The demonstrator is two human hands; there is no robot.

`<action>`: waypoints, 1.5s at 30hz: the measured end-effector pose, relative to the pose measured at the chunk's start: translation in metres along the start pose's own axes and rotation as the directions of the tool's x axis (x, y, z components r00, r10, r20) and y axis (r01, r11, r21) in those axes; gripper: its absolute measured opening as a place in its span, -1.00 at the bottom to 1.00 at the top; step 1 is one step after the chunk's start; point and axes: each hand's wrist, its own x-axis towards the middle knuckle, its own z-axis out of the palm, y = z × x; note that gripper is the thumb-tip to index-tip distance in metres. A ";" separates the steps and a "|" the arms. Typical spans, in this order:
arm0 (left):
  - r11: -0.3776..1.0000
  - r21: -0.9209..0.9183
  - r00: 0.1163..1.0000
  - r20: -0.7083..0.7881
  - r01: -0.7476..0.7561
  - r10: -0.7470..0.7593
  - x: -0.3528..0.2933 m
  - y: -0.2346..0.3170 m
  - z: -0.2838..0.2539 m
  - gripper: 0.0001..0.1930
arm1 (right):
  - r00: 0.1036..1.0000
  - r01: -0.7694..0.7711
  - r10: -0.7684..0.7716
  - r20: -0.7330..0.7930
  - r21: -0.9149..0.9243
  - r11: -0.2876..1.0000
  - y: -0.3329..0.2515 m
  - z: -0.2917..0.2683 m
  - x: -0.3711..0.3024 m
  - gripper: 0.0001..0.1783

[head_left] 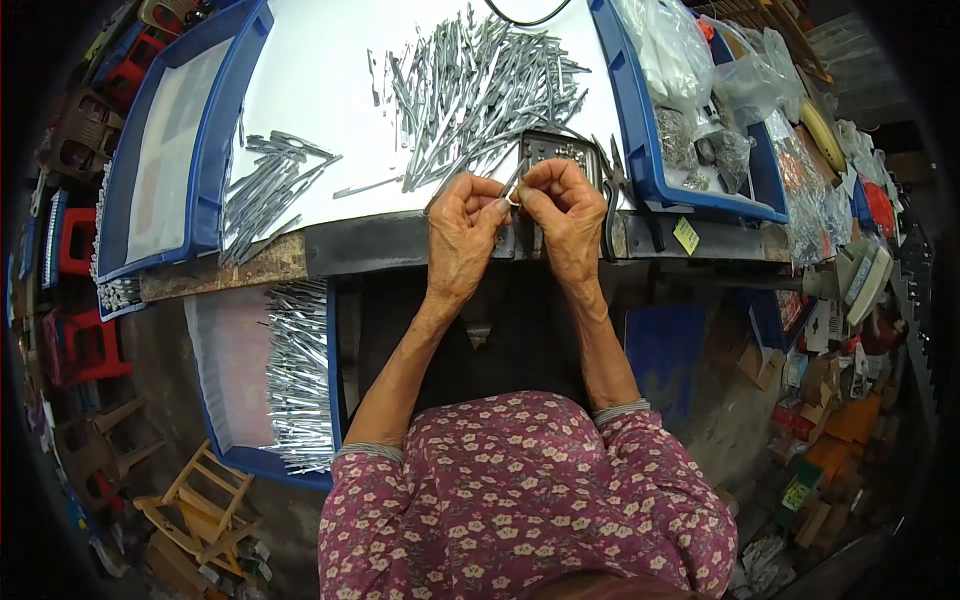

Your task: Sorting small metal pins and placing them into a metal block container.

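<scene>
My left hand (466, 235) and my right hand (566, 215) meet just above the table's front edge. Both are closed in a pinch on one slim, shiny metal piece (514, 195) between the fingertips; its exact kind is too small to make out. Right behind my fingers lies a dark tray (533, 147) of small parts, partly hidden by my right hand. A large heap of thin grey metal strips (480, 90) spreads over the white tabletop beyond my hands. To the left is a smaller pile of similar strips (275, 185).
Dark-handled pliers (609, 215) lie right of my right hand. A blue tray (640, 130) with plastic bags stands at the right, another blue tray (225, 110) at the left. Below the edge, a blue bin (225, 380) holds shiny strips. A wooden folding stool (205, 500) stands lower left.
</scene>
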 end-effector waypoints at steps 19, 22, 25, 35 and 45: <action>0.988 0.116 0.992 -0.054 -0.103 0.110 -0.001 -0.005 0.004 -0.94 | 0.999 0.043 -0.043 -0.001 -0.081 0.996 0.000 0.002 -0.002 -0.91; 0.972 0.178 0.984 -0.065 -0.151 0.165 -0.002 -0.005 0.005 -0.93 | 0.998 0.061 -0.063 -0.004 -0.151 0.987 0.001 0.003 -0.003 -0.91; 0.972 0.169 0.982 -0.068 -0.162 0.175 -0.003 -0.003 0.005 -0.93 | 0.995 0.093 -0.099 -0.030 -0.152 0.984 0.002 0.005 -0.005 -0.90; 0.976 0.159 0.983 -0.079 -0.151 0.165 -0.002 -0.003 0.001 -0.95 | 0.992 0.109 -0.118 -0.040 -0.180 0.978 -0.002 0.009 -0.007 -0.88; 0.959 0.193 0.972 -0.071 -0.206 0.223 0.001 0.000 0.003 -0.96 | 0.998 0.017 -0.019 -0.066 -0.028 0.999 0.002 0.009 -0.001 -0.77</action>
